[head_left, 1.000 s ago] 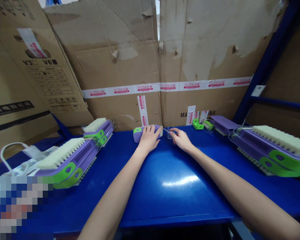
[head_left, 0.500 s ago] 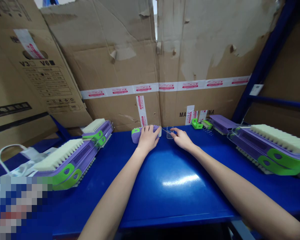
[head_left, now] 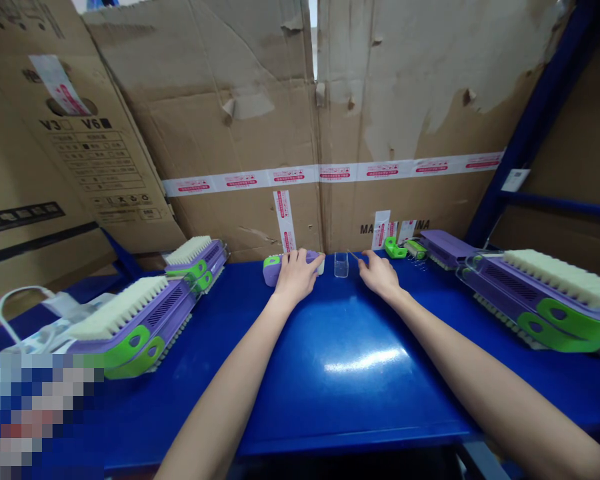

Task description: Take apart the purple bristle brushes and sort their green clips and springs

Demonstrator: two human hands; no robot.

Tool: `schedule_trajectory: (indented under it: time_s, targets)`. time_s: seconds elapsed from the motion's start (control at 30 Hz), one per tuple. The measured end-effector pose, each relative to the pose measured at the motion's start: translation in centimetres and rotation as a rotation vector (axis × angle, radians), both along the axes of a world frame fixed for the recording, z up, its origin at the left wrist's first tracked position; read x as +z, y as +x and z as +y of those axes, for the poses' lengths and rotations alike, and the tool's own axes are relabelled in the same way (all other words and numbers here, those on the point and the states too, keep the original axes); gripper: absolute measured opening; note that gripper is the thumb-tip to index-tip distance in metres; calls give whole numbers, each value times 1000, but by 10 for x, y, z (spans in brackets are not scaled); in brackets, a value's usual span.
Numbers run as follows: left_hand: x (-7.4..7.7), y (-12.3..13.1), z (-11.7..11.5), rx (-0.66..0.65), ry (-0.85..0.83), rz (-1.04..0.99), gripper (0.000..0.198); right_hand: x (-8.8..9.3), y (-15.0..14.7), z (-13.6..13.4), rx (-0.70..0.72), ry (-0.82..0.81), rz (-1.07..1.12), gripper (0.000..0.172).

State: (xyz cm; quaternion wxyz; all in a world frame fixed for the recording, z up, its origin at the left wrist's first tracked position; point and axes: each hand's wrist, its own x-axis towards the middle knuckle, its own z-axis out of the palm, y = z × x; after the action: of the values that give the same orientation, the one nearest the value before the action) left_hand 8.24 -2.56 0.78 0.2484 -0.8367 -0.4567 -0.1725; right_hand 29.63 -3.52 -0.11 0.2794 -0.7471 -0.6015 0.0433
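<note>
My left hand (head_left: 296, 275) is closed over a purple brush with a green end (head_left: 271, 272), which lies on the table with much of it hidden under the fingers. A small pale part shows at its right end by my fingertips. Between my hands stands a small clear plastic piece, like an open box (head_left: 341, 268). To the right of it, my right hand (head_left: 380, 273) pinches a thin, slender rod (head_left: 353, 256) whose tip points left; its exact kind is too small to make out. The rod is apart from the brush.
Larger purple and green brushes with cream bristles lie stacked at left (head_left: 130, 320) and right (head_left: 555, 287). Back right are a green bracket (head_left: 395, 247), a small green part (head_left: 415, 249) and fine loose metal bits. Cardboard (head_left: 240, 133) walls the blue table (head_left: 330, 400). A white cable (head_left: 10, 300) sits left.
My right hand has moved right with the thin rod, away from the brush and the clear piece, which now shows fully. My left hand stays on the brush.
</note>
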Motion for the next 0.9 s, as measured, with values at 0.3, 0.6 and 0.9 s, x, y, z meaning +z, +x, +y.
schedule_trajectory:
  time_s: [0.3, 0.6, 0.9]
  targets:
    - [-2, 1, -3, 29, 19, 65, 51, 1, 1, -1, -35, -122, -130, 43]
    - [-1, 5, -6, 44, 22, 23, 46, 0, 0, -2, -41, -126, -190, 43]
    - [-12, -3, 2, -137, 130, 62, 43, -4, 0, -1, -34, -130, -241, 43]
